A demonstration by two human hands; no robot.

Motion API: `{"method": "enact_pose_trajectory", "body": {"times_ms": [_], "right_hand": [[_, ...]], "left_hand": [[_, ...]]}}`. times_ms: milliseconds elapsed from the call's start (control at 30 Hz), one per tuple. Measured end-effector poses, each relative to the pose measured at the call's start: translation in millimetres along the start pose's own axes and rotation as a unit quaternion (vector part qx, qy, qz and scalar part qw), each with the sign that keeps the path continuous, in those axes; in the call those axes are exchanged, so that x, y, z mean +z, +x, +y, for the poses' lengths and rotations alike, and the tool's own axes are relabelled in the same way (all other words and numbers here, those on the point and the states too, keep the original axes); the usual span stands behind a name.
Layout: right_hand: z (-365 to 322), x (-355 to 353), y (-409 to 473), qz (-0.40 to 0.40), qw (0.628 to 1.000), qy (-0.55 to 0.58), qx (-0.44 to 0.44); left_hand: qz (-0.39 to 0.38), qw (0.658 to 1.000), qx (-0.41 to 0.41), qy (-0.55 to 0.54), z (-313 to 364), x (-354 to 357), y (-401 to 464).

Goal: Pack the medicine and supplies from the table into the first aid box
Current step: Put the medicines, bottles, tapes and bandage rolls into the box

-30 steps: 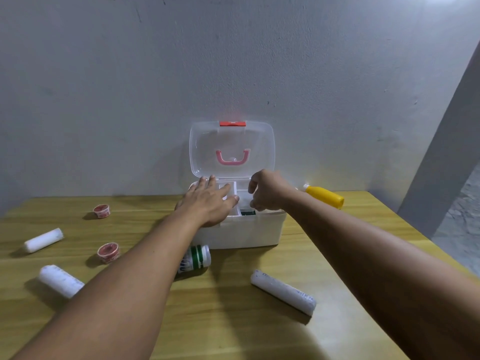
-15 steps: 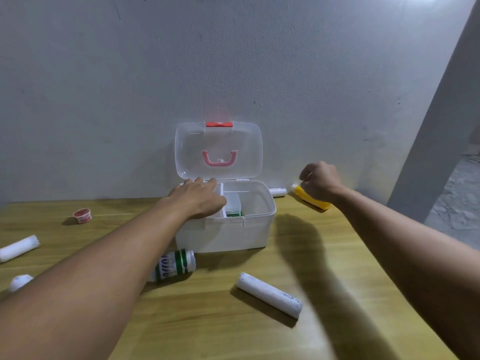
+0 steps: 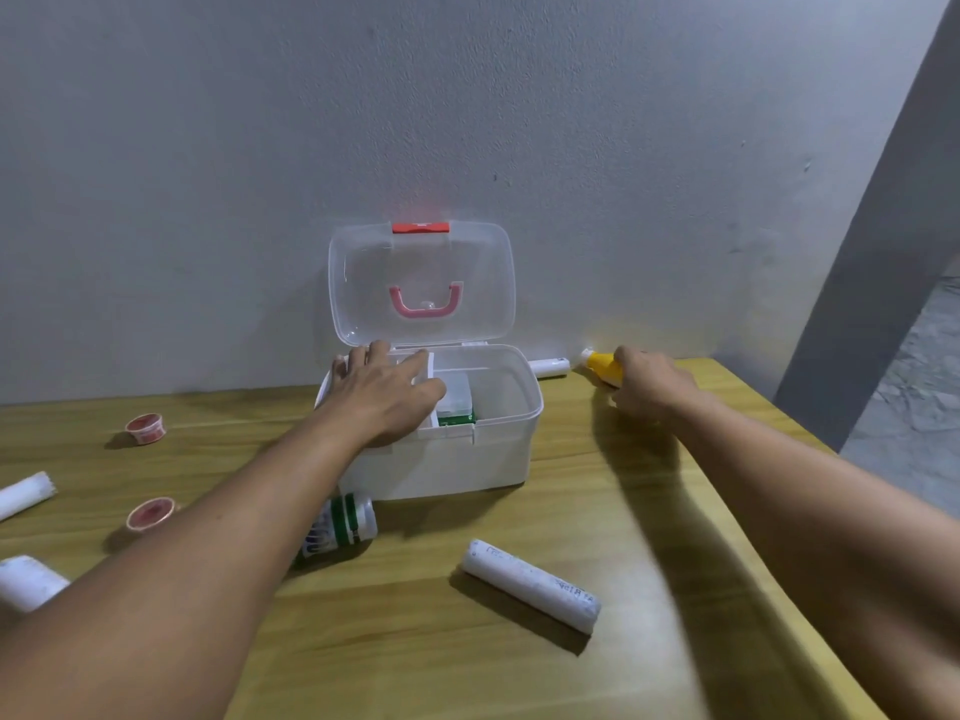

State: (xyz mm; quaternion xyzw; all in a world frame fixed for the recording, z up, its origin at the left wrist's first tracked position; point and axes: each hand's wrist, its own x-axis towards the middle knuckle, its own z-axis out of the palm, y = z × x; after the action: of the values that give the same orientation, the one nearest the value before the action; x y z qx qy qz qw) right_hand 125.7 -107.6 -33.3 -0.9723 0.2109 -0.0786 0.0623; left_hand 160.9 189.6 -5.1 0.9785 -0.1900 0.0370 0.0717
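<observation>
A person's left hand [image 3: 387, 394] lies palm down with fingers spread across the left side of the open first aid box [image 3: 457, 459], which stands on the wooden bench [image 3: 597, 511] against the wall, lid [image 3: 422, 283] upright. The right arm stretches out to the right of the box, the right hand [image 3: 649, 389] curled in a closed grip around a yellow bottle [image 3: 602, 367] lying near the wall. A white roll [image 3: 531, 585] and a green-banded bottle [image 3: 340, 527] lie on the bench in front of the box.
</observation>
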Motion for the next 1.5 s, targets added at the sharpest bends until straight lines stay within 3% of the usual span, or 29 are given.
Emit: {"method": "enact_pose_trajectory", "body": {"times_ms": [167,333,433,500,700,867,967,1067,1167,1333,1500], "right_hand": [[-9.7,-11.0,-3.2,0.021,0.999,0.0,0.033],[-21.2,-25.1,-16.1,-0.086,0.992,0.019,0.085],[-23.4,-32.4,-22.6,-0.175,0.962,0.155,0.141],[-23.4,-33.4,-29.1,-0.185,0.955,0.171,0.155],[-28.2,-32.6,-47.4,-0.15,0.98,0.085,0.102],[-42.7,-67.4,-54.5,-0.005,0.971,0.237,0.04],[-66.8,-95.6,-69.1,-0.008,0.926,0.374,-0.051],[-93.2,-105.8,-82.9,-0.032,0.909,0.395,-0.126],[-115.8,-95.4,-87.6,-0.065,0.913,0.371,-0.154],[-135.8,-70.4,-86.0,-0.131,0.92,0.341,-0.144],[-138.3,-55.4,-78.6,-0.111,0.946,0.257,-0.162]], "left_hand": [[0.002,1.0,-0.005,-0.009,2.3,-1.1,-1.5],[0.006,1.0,-0.006,-0.018,2.3,-2.6,-5.5],[0.0,0.999,-0.004,-0.039,0.9,-3.7,-6.0],[-0.002,0.999,-0.006,-0.048,1.2,-4.7,-6.3],[0.014,0.998,-0.009,-0.053,-0.3,-2.7,-5.4],[0.06,0.991,-0.02,-0.118,-1.6,-7.4,-6.6],[0.119,0.973,-0.019,-0.198,-2.5,-14.4,-10.3],[0.154,0.961,-0.023,-0.228,-4.9,-22.6,-15.8],[0.13,0.972,-0.016,-0.197,-11.8,-25.5,-19.2],[0.009,0.998,-0.002,-0.06,-19.4,-12.0,-22.6],[-0.006,1.0,-0.013,-0.016,-22.1,-3.8,-23.0]]}}
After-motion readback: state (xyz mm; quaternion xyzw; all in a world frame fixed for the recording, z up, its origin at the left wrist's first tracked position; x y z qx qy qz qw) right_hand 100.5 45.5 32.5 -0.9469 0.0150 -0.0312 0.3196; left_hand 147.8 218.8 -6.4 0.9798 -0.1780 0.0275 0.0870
